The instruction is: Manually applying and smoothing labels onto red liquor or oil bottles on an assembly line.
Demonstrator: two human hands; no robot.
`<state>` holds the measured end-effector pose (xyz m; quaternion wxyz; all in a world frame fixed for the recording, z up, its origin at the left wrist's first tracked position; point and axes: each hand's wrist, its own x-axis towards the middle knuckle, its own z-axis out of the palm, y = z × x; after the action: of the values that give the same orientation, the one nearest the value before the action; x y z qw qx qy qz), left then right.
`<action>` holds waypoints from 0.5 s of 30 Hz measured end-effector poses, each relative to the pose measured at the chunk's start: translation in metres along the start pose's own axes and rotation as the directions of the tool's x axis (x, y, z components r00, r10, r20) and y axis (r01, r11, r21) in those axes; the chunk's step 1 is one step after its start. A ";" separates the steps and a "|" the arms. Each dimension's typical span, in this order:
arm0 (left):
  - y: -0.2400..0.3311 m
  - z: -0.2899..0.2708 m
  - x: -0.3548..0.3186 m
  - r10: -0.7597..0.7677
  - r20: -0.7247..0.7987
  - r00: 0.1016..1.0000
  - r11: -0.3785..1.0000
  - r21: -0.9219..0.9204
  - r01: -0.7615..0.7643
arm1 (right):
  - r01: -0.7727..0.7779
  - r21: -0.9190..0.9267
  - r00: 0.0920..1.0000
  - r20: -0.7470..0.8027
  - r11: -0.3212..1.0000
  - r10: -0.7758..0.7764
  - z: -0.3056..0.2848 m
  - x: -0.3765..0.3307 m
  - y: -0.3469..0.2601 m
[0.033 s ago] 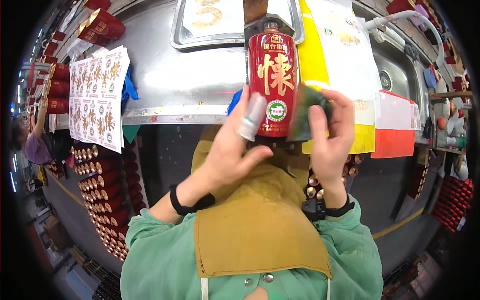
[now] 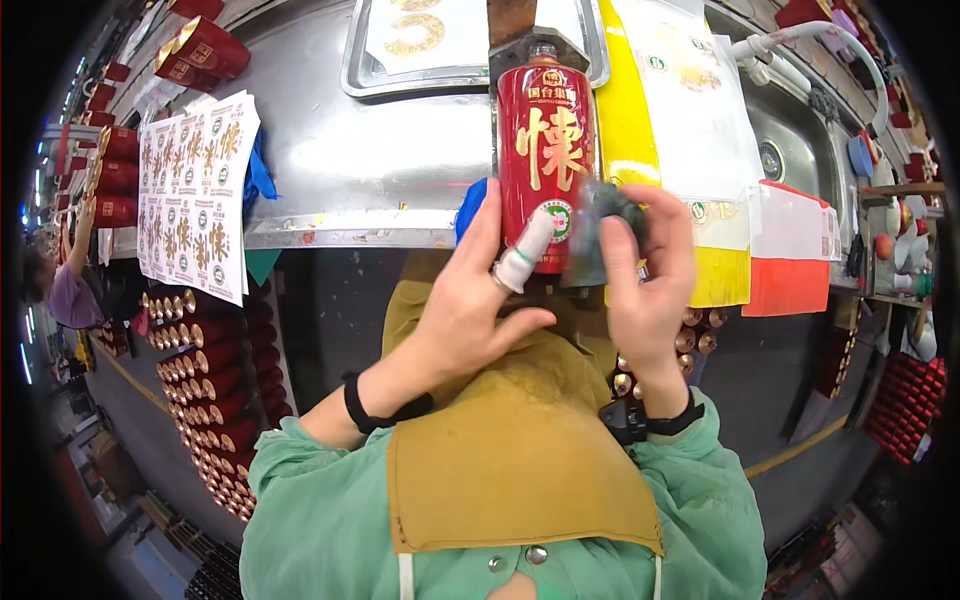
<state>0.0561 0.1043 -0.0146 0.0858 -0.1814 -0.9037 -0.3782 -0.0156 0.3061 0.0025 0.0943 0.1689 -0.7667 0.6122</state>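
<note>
A red bottle [image 2: 545, 100] with gold characters and a round green-and-white emblem stands in front of me at the bench edge, its neck pointing away. My left hand [image 2: 460, 305] is at its lower left, fingers stretched out. One finger, wrapped in a white covering [image 2: 528, 248], lies across the lower front of the bottle; the thumb is spread apart. In my right hand [image 2: 650, 280], a dark green flat piece [image 2: 588, 240], blurred by motion, is pinched against the bottle's lower right side. Its exact kind cannot be made out. Something blue [image 2: 468, 208] shows behind my left fingers.
A printed sheet of gold characters [image 2: 195, 190] hangs over the bench edge at left. Behind the bottle lies a metal tray [image 2: 352, 70]. Yellow [image 2: 630, 110], white [image 2: 700, 140] and red sheets [image 2: 788, 285] lie at right, beside a sink [image 2: 800, 170]. Many bottles [image 2: 205, 385] stand below left.
My left wrapped finger has shifted right, onto the bottle's front near the emblem. The right hand with the dark green piece has moved slightly left and its fingers have changed angle.
</note>
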 end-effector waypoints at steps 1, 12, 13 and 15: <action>0.001 0.002 -0.004 0.000 -0.015 1.000 1.000 0.023 0.000 | -0.132 0.001 0.991 -0.003 0.991 0.132 0.001 -0.001 -0.002; -0.017 -0.005 0.033 -0.004 -0.049 0.999 0.956 0.294 0.018 | -0.108 0.056 0.994 0.000 0.993 0.108 0.013 0.044 0.000; -0.018 0.000 0.042 -0.037 -0.141 0.989 0.986 0.154 0.059 | -0.193 -0.003 0.981 -0.035 0.981 0.193 0.014 0.049 0.002; -0.019 -0.001 0.047 -0.208 -0.143 0.967 0.973 -0.131 0.190 | -0.202 -0.182 0.978 -0.088 0.962 0.189 0.011 0.061 0.007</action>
<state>0.0055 0.1031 -0.0124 0.1071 -0.0641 -0.8843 -0.4499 -0.0743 0.2883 0.0157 0.0756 0.0611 -0.8307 0.5482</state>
